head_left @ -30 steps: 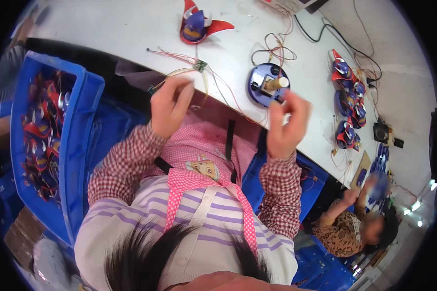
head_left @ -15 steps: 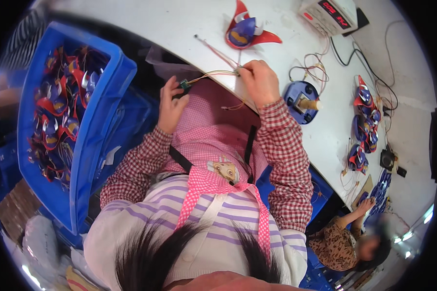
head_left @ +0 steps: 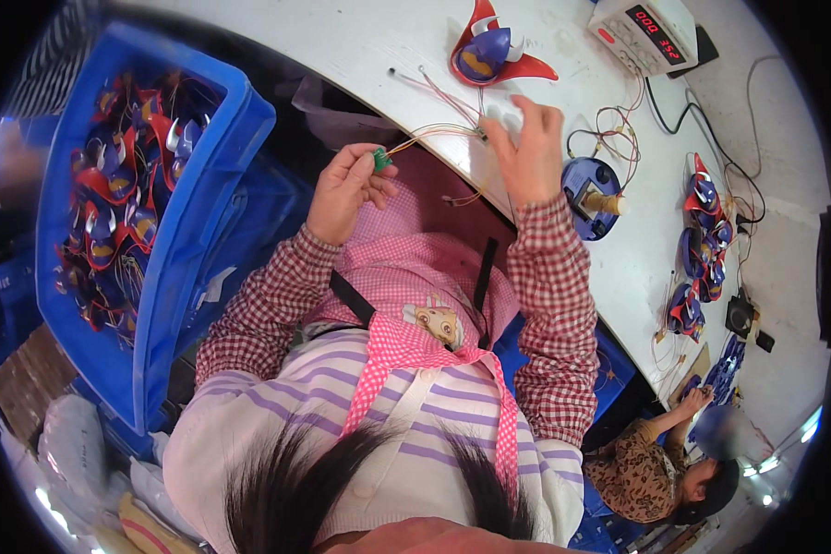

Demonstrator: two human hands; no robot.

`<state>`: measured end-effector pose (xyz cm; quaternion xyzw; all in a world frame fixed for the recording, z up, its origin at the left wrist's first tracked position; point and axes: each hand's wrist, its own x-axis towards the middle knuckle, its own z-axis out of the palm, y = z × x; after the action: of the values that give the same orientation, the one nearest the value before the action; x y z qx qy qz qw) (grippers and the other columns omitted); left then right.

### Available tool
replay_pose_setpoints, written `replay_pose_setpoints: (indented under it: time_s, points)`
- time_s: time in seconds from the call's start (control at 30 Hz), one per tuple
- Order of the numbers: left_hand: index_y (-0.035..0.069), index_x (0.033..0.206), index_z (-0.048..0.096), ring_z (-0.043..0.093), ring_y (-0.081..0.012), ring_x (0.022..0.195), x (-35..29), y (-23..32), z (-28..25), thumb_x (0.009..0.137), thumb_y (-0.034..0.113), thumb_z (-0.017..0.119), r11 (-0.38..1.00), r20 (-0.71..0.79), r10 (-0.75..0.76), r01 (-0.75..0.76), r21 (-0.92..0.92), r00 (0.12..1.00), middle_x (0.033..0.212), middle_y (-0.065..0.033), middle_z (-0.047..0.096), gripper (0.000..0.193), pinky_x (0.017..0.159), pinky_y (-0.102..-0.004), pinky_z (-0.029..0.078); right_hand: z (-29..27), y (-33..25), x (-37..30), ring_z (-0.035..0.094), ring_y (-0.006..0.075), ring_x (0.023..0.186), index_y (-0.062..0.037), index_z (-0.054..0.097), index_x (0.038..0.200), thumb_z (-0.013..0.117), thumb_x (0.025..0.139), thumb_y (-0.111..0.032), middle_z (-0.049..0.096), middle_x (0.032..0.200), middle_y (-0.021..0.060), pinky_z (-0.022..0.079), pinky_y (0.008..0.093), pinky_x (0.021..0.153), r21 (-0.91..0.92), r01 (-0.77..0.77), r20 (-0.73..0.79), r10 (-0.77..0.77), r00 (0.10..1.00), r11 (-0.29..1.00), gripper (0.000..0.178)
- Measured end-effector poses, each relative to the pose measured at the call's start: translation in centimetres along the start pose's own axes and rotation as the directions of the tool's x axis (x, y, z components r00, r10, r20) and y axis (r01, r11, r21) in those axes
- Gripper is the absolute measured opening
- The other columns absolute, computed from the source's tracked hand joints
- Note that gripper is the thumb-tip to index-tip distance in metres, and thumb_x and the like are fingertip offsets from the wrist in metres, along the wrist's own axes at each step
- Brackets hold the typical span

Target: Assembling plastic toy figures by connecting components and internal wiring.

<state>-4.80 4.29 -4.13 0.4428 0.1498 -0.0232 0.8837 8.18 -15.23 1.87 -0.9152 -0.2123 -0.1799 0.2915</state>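
Observation:
My left hand (head_left: 346,189), off the table's front edge, pinches a small green circuit board (head_left: 381,160) between thumb and fingers. Thin coloured wires (head_left: 429,132) run from that board to a smaller green piece (head_left: 481,134) at the table edge. My right hand (head_left: 533,152) is over the table beside this piece, its thumb and fingers apart and nothing seen between them. Beyond it sits a purple figure head with white horns and red wing-like parts (head_left: 485,54). Right of my hand lies a round blue-purple housing (head_left: 592,198) with a tan cylindrical part.
A blue crate (head_left: 240,102) of similar wired horned heads stands at left. A power supply box (head_left: 644,35) with a red display is at the far right of the white table (head_left: 369,37). More heads (head_left: 706,240) line the right side, where another person (head_left: 651,466) works.
My right hand has let go of the small green piece and its fingers have spread. My left hand has turned and closed more firmly on the circuit board, which is slightly farther right.

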Motion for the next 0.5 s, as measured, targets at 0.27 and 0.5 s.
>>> replay_pose_setpoints:
  time_s: [0.27,0.5]
  points:
    - [0.001,0.107,0.048,0.058,-0.0157,0.077,-1.8,0.4,4.4,0.087,0.0,0.056,0.938,0.049,0.296,-0.3,0.172,0.954,0.102,-0.0132,0.055,0.022,0.068,-0.022,0.05,-2.4,-6.5,-6.7,0.055,0.0162,0.066,0.0026,0.056,0.104,0.062,0.082,-0.005,0.059,0.085,0.01,0.045,0.0246,0.058,0.634,-0.281,0.33,0.076,0.941,0.72,0.024]
    - [0.0,0.109,0.048,0.057,-0.0136,0.076,-2.5,-0.3,5.1,0.081,-0.006,0.06,0.929,0.112,0.265,-0.285,0.237,0.958,0.099,-0.0113,0.056,0.031,0.069,-0.0212,0.049,-1.7,-6.4,-7.7,0.054,0.0129,0.067,0.0028,0.057,0.102,0.061,0.084,-0.004,0.06,0.085,0.0082,0.045,0.0225,0.058,0.725,-0.399,0.335,0.219,0.916,0.561,0.02]
